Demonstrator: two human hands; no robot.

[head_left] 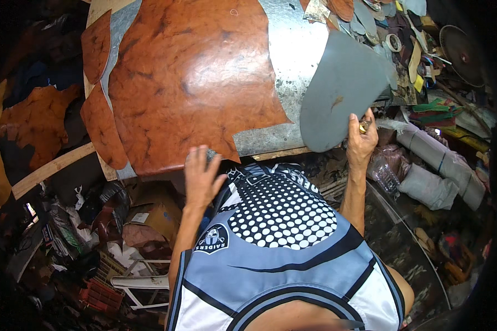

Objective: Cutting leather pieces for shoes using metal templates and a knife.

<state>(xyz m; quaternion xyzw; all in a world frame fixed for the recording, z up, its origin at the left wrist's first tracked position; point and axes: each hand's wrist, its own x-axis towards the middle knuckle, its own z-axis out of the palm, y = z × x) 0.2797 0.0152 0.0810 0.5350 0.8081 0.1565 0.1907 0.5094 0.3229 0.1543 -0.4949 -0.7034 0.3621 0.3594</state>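
A large piece of mottled brown leather (188,83) lies over a metal-topped work table (259,139). My left hand (201,179) is open with its fingers spread, its fingertips at the leather's near edge. To the right, my right hand (361,144) grips the near-right edge of a grey rounded sheet (342,88), thumb on top; the other fingers are partly hidden. Something small and gold-coloured (364,127) shows at those fingers, and I cannot tell if it is a ring or a held piece. The sheet overlaps the table's right part.
Two smaller brown leather pieces (96,49) lie along the table's left side. Cut scraps, a tape roll (393,42) and tools crowd the far right. Wrapped rolls (442,160) stand at right. A cardboard box (154,212), white plastic chair (143,282) and red crate (102,298) are lower left.
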